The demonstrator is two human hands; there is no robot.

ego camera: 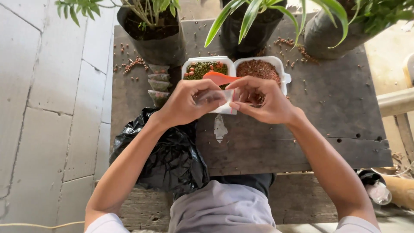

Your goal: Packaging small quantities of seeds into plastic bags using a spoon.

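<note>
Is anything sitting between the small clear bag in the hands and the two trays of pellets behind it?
Nothing visible. Both hands, left hand and right hand, hold the small clear bag just in front of the white twin tray; only the orange scoop lies on the tray.

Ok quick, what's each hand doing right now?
Left hand: closed, pinching one edge of the small clear plastic bag.
Right hand: closed, pinching the bag's other edge, over the white tray.
</note>
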